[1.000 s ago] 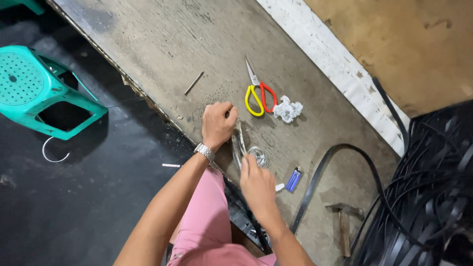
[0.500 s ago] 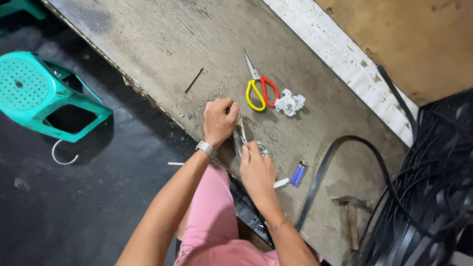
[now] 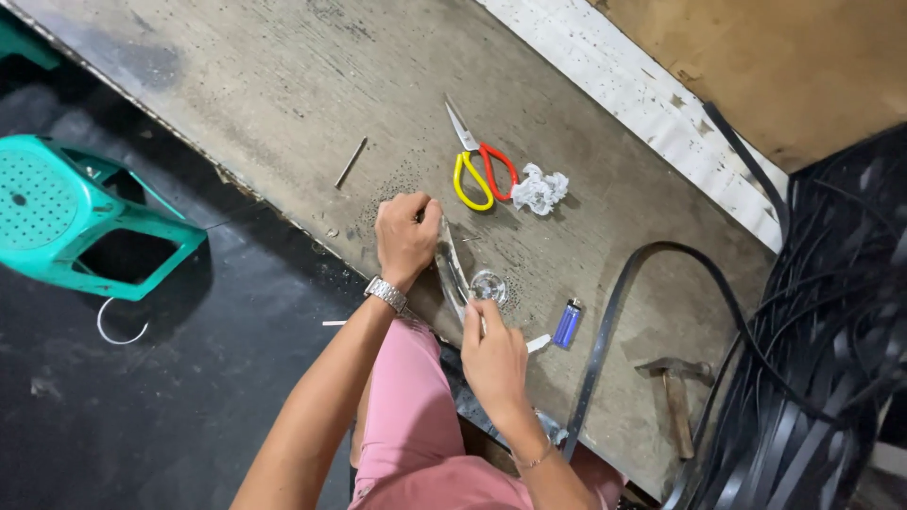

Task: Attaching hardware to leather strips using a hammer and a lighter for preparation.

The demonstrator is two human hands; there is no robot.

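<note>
My left hand point(image 3: 406, 236), with a metal watch on its wrist, is closed over the upper end of a thin, curved, shiny strip point(image 3: 450, 269) on the grey workbench point(image 3: 283, 85). The lower end of the same strip is pinched in my right hand point(image 3: 491, 357). A small round shiny object point(image 3: 488, 285) lies on the bench just beside the strip, at my right fingertips. What the strip is made of I cannot tell.
Scissors with yellow and red handles point(image 3: 477, 170) and a white crumpled wad point(image 3: 540, 189) lie beyond the hands. A blue lighter point(image 3: 567, 324), a hammer point(image 3: 673, 392) and a black strap point(image 3: 614, 312) lie to the right, beside a heap of black straps point(image 3: 831, 331). A teal stool point(image 3: 66, 212) stands left.
Both hands stay on the strip near the bench edge; the right hand has shifted slightly along it. The view has drifted a little.
</note>
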